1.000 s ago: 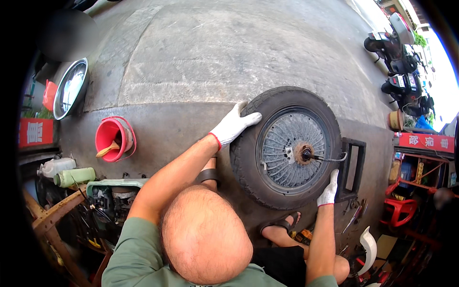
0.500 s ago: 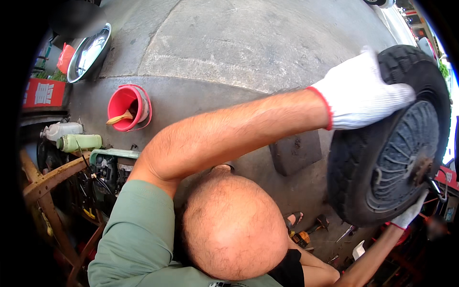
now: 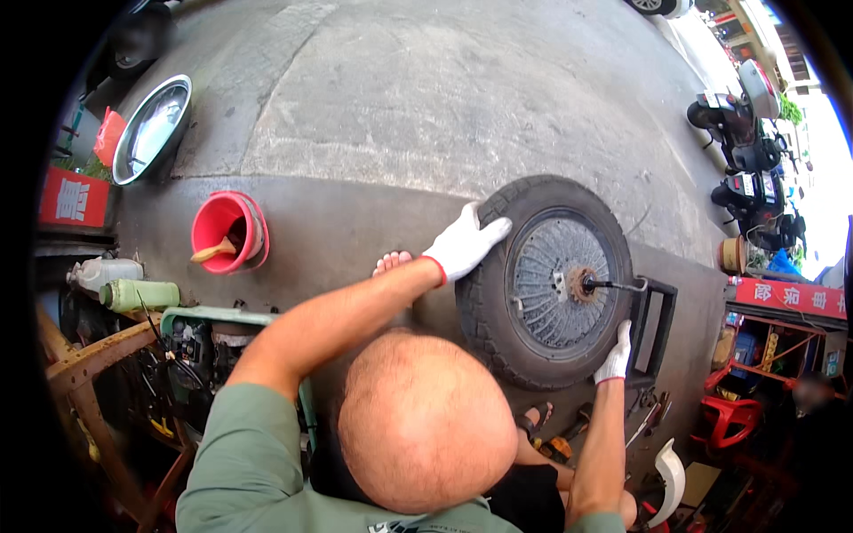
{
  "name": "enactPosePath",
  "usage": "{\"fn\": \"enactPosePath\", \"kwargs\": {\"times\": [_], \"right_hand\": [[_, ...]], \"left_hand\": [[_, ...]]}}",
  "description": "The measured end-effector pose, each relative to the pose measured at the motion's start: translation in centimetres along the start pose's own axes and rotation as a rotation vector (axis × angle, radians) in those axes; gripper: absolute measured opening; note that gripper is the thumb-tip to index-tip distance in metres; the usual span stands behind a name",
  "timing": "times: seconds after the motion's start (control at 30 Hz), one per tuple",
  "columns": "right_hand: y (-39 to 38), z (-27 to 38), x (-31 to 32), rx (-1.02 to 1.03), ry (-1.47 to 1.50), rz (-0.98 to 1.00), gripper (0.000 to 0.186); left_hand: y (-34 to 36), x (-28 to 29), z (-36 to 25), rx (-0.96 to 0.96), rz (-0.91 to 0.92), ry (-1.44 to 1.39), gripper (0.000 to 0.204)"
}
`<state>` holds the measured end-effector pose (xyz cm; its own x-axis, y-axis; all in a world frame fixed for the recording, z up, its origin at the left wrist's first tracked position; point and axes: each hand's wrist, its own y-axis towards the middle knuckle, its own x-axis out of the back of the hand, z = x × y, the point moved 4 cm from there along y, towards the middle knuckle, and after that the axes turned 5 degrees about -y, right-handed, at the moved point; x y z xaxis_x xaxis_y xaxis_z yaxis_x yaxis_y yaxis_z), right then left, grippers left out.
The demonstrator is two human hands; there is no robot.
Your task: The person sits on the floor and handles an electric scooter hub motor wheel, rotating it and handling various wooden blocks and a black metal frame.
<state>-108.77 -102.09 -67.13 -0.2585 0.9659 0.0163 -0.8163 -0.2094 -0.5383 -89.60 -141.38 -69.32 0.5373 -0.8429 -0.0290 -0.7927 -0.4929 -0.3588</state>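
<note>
A wheel with a thick black tyre (image 3: 484,315) and a dusty grey ribbed hub (image 3: 542,289) is between my hands, its hub face turned up toward the view. A rusty centre (image 3: 582,284) carries an axle with a black cable. My left hand (image 3: 464,244), in a white knit glove, grips the tyre's upper left edge, thumb across the sidewall. At the lower right edge my right hand (image 3: 615,354), also gloved, holds the tyre with its fingers along the rim side. A black metal frame (image 3: 657,333) stands right beside the wheel. What supports the wheel underneath is hidden.
A pink bucket (image 3: 218,213) with a wooden-handled brush (image 3: 213,252) and a metal basin (image 3: 155,129) are at left. Tools, including a yellow-black power tool (image 3: 558,449), lie near my feet. A red plastic stool (image 3: 733,417) is at right; scooters (image 3: 751,195) stand beyond.
The wheel has come leftward from the far right, and its hub face has turned upward. My left hand stays on the tyre. My right hand now shows at the tyre's lower right edge.
</note>
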Motion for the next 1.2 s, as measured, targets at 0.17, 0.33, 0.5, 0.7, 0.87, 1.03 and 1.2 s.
{"fn": "enactPosePath", "kwargs": {"times": [0.17,0.33,0.5,0.7,0.87,1.03,1.2], "right_hand": [[1.0,0.5,0.4,-0.089,-0.113,-0.157,0.074],[0.7,-0.2,0.7,-0.055,-0.069,-0.175,0.07],[-0.4,-0.9,0.3,-0.015,-0.049,-0.221,0.07],[-0.4,-0.7,0.2,-0.003,-0.091,-0.253,0.068],[0.4,-1.5,1.0,-0.014,-0.106,-0.249,0.069],[-0.2,-1.6,0.8,0.033,-0.122,-0.258,0.07],[-0.6,-0.9,0.7,0.063,-0.134,-0.195,0.075]], "left_hand": [[1.0,-0.5,0.9,0.094,-0.026,-0.112,0.09],[0.0,-0.6,-1.8,0.085,-0.027,0.031,0.086],[-0.4,-0.8,-2.2,0.027,0.001,0.027,0.087],[0.5,-0.7,0.1,-0.001,-0.037,0.025,0.09],[1.2,-0.7,1.4,-0.063,-0.051,-0.035,0.09],[0.2,-1.4,-0.8,-0.08,-0.027,-0.155,0.085],[-0.1,-1.6,-1.9,-0.021,-0.013,-0.182,0.082]]}}
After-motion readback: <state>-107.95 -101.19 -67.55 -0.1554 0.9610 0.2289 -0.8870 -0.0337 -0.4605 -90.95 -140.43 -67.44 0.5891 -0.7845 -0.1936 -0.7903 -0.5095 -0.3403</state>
